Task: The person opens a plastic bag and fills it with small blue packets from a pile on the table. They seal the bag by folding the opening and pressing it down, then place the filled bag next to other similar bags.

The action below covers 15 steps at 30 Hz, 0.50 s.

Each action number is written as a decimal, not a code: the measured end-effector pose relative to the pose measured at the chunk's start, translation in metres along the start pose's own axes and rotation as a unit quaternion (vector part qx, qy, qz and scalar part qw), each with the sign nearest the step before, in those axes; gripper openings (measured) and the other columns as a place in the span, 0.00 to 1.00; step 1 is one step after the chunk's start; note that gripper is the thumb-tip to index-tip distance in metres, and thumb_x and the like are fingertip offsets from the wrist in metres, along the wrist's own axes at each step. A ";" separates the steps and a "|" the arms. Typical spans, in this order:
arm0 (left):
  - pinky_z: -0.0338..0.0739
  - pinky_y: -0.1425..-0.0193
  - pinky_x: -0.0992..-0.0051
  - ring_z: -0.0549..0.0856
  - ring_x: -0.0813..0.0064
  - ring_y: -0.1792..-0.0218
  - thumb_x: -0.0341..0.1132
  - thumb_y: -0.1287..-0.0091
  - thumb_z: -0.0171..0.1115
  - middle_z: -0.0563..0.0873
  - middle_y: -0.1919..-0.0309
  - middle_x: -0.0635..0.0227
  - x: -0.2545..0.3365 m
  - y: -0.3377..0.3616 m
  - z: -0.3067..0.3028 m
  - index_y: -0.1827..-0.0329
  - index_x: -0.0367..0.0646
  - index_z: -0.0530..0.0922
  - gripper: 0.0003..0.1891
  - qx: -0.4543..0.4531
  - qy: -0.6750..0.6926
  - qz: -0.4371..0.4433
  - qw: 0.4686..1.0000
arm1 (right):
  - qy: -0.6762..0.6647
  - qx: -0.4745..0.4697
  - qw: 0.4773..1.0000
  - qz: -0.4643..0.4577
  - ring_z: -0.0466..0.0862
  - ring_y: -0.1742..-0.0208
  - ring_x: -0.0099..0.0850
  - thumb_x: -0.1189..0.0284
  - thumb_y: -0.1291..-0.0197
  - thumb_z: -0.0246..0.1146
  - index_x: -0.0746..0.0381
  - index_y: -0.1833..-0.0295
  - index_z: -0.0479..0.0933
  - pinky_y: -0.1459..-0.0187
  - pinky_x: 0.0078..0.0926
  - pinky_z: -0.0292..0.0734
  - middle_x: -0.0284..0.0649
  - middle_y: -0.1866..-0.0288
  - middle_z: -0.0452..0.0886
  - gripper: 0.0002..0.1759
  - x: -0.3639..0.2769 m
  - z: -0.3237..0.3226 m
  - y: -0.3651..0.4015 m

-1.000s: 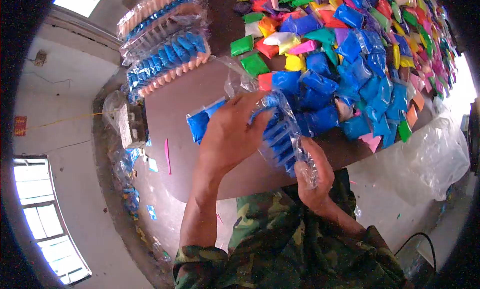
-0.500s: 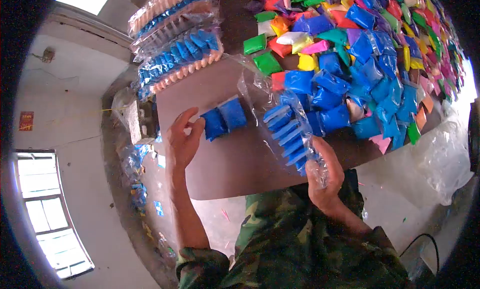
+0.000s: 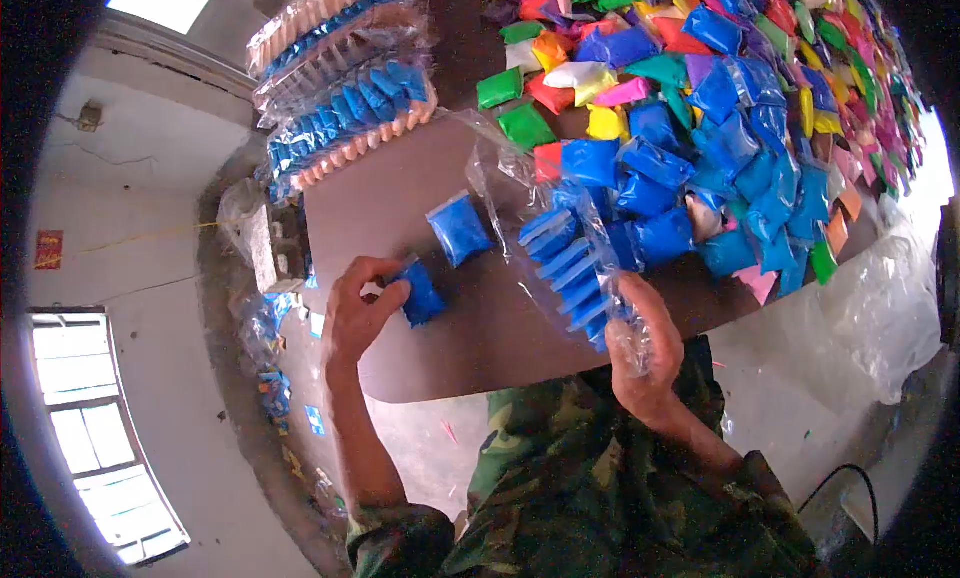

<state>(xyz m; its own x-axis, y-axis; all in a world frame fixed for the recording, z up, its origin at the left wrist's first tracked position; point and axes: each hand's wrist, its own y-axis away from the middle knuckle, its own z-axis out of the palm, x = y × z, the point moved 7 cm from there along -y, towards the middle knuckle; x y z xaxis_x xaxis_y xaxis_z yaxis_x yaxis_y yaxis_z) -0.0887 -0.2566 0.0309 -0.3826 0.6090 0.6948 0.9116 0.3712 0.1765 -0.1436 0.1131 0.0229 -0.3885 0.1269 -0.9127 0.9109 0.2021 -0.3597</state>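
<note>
My left hand point(image 3: 365, 308) pinches the edge of a small blue packet point(image 3: 421, 292) between thumb and fingers, above the left part of the brown table point(image 3: 470, 348). Another blue packet point(image 3: 460, 229) lies flat just beyond it. My right hand point(image 3: 645, 343) is closed around the near end of a clear plastic bag point(image 3: 505, 193). Inside that bag, a row of blue packets point(image 3: 572, 275) is stacked on edge. The bag's other end spreads open toward the left, over the table.
A large heap of colourful packets point(image 3: 625, 48) covers the far right of the table. Filled clear bags of blue and peach packets point(image 3: 355, 108) lie at the far left. A big clear plastic bag point(image 3: 880, 308) hangs at the right, beside the table.
My left hand has closed on one blue packet and drawn it nearer, apart from the other blue packet. My right hand still grips the bag, nearly unmoved.
</note>
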 end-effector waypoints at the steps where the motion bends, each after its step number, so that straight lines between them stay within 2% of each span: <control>1: 0.85 0.57 0.72 0.88 0.75 0.57 0.34 0.34 0.74 0.89 0.55 0.62 0.004 0.007 -0.003 0.45 0.36 0.85 0.18 0.020 0.001 0.042 0.999 | -0.004 0.000 1.000 -0.001 0.85 0.35 0.49 0.71 0.28 0.66 0.70 0.33 0.79 0.30 0.44 0.77 0.54 0.36 0.85 0.22 0.000 0.000 0.000; 4: 0.84 0.53 0.73 0.87 0.76 0.54 0.33 0.33 0.74 0.88 0.52 0.61 0.013 0.024 -0.001 0.47 0.35 0.83 0.15 0.014 0.059 0.010 0.998 | 0.004 0.003 1.000 -0.003 0.85 0.35 0.50 0.70 0.28 0.66 0.70 0.34 0.79 0.30 0.45 0.77 0.54 0.36 0.85 0.22 0.000 0.000 0.000; 7: 0.85 0.49 0.72 0.86 0.75 0.49 0.31 0.32 0.74 0.87 0.49 0.62 0.015 0.033 0.002 0.44 0.37 0.81 0.17 -0.029 0.103 -0.055 0.993 | 0.010 0.005 1.000 0.000 0.85 0.35 0.50 0.70 0.28 0.66 0.70 0.34 0.79 0.30 0.45 0.77 0.54 0.36 0.86 0.22 -0.002 0.000 -0.001; 10: 0.85 0.47 0.72 0.87 0.73 0.50 0.29 0.31 0.73 0.88 0.51 0.62 0.072 0.029 -0.005 0.38 0.38 0.80 0.20 0.057 0.132 0.041 0.989 | 0.032 0.005 0.999 -0.007 0.85 0.35 0.50 0.71 0.29 0.67 0.70 0.34 0.79 0.30 0.45 0.77 0.55 0.36 0.86 0.22 -0.002 0.001 0.000; 13: 0.86 0.48 0.72 0.89 0.74 0.54 0.28 0.32 0.74 0.89 0.54 0.63 0.139 0.013 0.006 0.39 0.38 0.82 0.19 0.136 0.186 0.131 0.964 | 0.036 0.008 0.999 -0.006 0.86 0.35 0.51 0.73 0.31 0.67 0.70 0.34 0.79 0.30 0.45 0.77 0.55 0.36 0.86 0.22 -0.002 0.001 -0.001; 15: 0.86 0.49 0.72 0.89 0.74 0.55 0.28 0.32 0.74 0.90 0.55 0.63 0.153 -0.009 0.027 0.42 0.38 0.83 0.17 0.161 0.157 0.156 0.962 | 0.031 0.016 0.999 -0.009 0.86 0.35 0.51 0.73 0.31 0.67 0.70 0.34 0.79 0.31 0.45 0.77 0.54 0.36 0.86 0.22 0.001 0.001 0.002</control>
<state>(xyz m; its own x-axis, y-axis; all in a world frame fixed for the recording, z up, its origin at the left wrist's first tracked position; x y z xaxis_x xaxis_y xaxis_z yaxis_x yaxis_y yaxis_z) -0.1597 -0.1482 0.1167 0.0115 0.5031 0.8642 0.8617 0.4335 -0.2638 -0.1423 0.1128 0.0216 -0.4121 0.1836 -0.8925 0.9071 0.1747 -0.3829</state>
